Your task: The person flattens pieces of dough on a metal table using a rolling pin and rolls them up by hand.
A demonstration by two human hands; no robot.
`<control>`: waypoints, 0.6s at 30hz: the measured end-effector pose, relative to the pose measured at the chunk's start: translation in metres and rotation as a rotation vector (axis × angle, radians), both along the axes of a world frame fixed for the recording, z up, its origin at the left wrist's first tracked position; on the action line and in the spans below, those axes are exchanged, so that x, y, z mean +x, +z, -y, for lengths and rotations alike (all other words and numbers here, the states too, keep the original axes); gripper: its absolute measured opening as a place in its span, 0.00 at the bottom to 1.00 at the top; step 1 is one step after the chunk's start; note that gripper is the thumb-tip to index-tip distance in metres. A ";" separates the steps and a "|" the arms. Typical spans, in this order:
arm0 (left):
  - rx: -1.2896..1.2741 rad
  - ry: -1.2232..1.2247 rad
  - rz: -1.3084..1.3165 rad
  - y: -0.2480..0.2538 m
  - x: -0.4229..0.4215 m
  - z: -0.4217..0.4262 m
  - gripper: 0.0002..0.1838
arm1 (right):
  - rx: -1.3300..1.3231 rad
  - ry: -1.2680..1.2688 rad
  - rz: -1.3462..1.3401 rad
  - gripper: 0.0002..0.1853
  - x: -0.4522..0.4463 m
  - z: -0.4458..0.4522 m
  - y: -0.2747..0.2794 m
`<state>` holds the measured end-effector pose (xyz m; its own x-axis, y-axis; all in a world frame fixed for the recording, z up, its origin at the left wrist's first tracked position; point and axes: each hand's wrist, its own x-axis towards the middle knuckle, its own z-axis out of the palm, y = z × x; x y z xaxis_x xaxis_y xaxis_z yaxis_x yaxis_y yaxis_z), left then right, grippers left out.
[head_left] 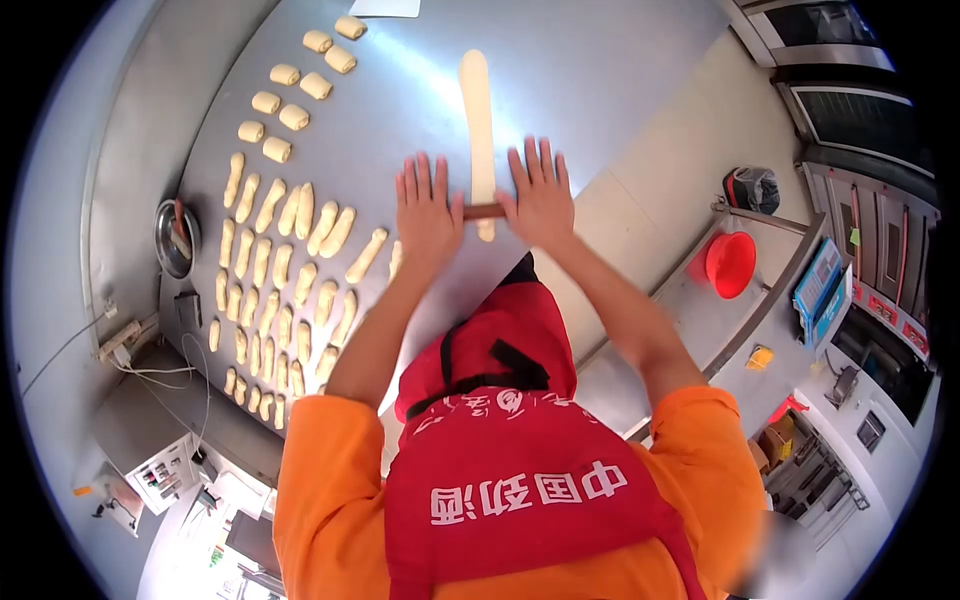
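A long flat strip of dough [480,120] lies on the metal table [400,130], pointing away from me. Across its near end is a brown rolling pin [484,211]. My left hand [430,215] rests at the pin's left end, its fingers spread and pointing forward. At the right end is my right hand [541,200], also flat with fingers apart. Both palms hide the ends of the pin, and a short tip of dough shows on the near side of it.
Several dough sticks [270,205] lie in rows at the left, with rolled dough pieces [316,86] beyond them. A metal bowl [177,240] sits at the left edge. A red basin [731,265] stands on the right-hand counter.
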<state>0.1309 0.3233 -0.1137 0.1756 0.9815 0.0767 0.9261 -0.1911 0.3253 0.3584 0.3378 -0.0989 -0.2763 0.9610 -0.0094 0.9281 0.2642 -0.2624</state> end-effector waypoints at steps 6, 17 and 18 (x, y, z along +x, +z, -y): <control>-0.138 -0.165 0.052 0.001 -0.027 0.156 0.44 | -0.038 0.045 -0.088 0.41 -0.001 0.156 0.002; -0.239 -0.059 0.236 0.016 -0.022 0.175 0.28 | 0.241 0.316 -0.279 0.33 -0.020 0.093 0.036; -0.168 0.033 0.253 0.012 -0.022 0.181 0.28 | 0.264 0.182 -0.289 0.33 -0.032 0.070 0.050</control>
<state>0.1091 0.1424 -0.1022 0.1399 0.9889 -0.0502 0.8167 -0.0865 0.5706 0.3266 0.2678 -0.0489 -0.3966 0.8554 0.3332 0.7585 0.5098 -0.4060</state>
